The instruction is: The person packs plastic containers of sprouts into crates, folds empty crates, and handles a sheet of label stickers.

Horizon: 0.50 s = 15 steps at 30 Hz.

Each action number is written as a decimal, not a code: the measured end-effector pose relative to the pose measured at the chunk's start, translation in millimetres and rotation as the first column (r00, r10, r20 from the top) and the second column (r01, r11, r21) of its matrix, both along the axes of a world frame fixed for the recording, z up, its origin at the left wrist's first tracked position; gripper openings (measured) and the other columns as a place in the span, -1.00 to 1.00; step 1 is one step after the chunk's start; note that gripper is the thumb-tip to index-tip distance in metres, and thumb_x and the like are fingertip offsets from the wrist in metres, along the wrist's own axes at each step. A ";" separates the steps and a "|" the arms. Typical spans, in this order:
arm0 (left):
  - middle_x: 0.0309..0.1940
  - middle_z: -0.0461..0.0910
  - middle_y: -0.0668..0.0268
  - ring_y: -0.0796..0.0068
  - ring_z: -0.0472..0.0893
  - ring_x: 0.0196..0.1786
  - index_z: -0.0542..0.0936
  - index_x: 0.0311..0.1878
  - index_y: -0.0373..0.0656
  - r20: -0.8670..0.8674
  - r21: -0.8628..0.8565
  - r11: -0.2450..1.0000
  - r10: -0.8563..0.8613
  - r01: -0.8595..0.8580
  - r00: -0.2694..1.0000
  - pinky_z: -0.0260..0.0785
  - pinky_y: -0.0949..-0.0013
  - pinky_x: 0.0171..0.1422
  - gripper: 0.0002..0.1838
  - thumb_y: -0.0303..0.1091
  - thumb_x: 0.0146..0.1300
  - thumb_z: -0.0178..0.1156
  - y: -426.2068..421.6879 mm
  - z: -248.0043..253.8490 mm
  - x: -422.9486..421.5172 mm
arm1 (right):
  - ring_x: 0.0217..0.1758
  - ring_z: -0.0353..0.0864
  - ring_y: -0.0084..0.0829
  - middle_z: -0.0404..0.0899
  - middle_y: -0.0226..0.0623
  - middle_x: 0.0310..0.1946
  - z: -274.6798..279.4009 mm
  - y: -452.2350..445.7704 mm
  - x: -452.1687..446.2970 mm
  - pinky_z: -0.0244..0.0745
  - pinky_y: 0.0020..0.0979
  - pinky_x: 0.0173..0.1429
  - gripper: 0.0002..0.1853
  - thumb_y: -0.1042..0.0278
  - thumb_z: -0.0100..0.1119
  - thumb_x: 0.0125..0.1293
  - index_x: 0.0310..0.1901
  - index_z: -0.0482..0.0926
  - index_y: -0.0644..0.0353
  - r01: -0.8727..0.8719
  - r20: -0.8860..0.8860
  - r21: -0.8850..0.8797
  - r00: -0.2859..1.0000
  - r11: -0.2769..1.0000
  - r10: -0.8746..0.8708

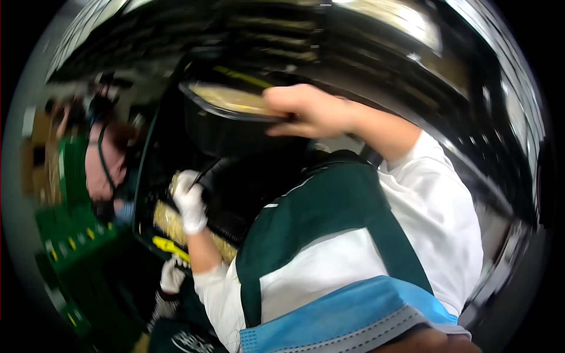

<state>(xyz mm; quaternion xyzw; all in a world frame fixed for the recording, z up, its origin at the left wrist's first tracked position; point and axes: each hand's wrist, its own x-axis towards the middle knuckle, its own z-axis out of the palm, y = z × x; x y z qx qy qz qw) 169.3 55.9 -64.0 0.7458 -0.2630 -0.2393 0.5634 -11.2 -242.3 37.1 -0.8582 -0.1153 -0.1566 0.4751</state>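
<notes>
My right hand point(309, 112), bare, pinches the near end of a black tray point(232, 101) with pale yellow food under clear film. The tray is held up over a large black crate point(141, 176) and is blurred by motion. My left hand point(191, 203), in a white glove, is lower down inside the crate's left part. Its fingers are curled at a pale yellowish edge, and what they hold is too small to make out. More yellow-filled packs point(168, 219) lie in the crate beside and below that hand.
A co-worker's gloved hand point(172, 275) is at the crate's yellow handle point(170, 247). Green crates point(76, 235) are stacked at the left, with cardboard boxes point(41, 153) behind. Another person in pink point(106, 159) stands there. Dark shelving point(271, 35) with packs runs across the top.
</notes>
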 end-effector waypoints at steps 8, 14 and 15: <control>-0.55 0.33 0.16 0.37 0.32 -0.49 0.30 -0.55 -0.27 0.508 -0.695 0.580 -0.023 0.425 0.861 0.21 0.41 -0.41 -0.70 -0.66 -0.56 -0.18 -114.3 145.7 -84.5 | -0.46 0.36 -0.24 0.33 -0.27 -0.48 90.8 -41.3 -256.0 0.30 -0.36 -0.39 -0.86 0.53 0.11 0.00 -0.40 0.35 0.24 0.590 0.281 -0.785 0.609 0.187 -0.742; -0.39 0.50 0.13 0.25 0.50 -0.30 0.51 -0.24 -0.19 0.730 -0.127 0.842 -0.279 0.525 0.624 0.36 0.37 -0.18 -0.73 -0.52 -0.11 0.12 -290.1 215.1 -136.0 | -0.26 0.42 -0.23 0.38 -0.27 -0.39 73.1 -124.2 -240.8 0.37 -0.31 -0.25 -0.83 0.50 0.05 0.03 -0.33 0.31 0.18 0.407 0.243 -0.911 0.654 0.062 -0.717; -0.64 0.45 0.24 0.20 0.46 -0.55 0.49 -0.49 -0.16 0.954 -0.294 0.670 0.160 0.682 0.254 0.32 0.30 -0.44 -0.86 -0.57 -0.21 0.06 -329.5 206.1 -132.8 | -0.25 0.43 -0.28 0.39 -0.31 -0.38 67.0 -140.4 -243.5 0.41 -0.36 -0.27 -0.82 0.48 0.07 0.03 -0.30 0.33 0.15 0.413 0.265 -0.910 0.637 0.030 -0.724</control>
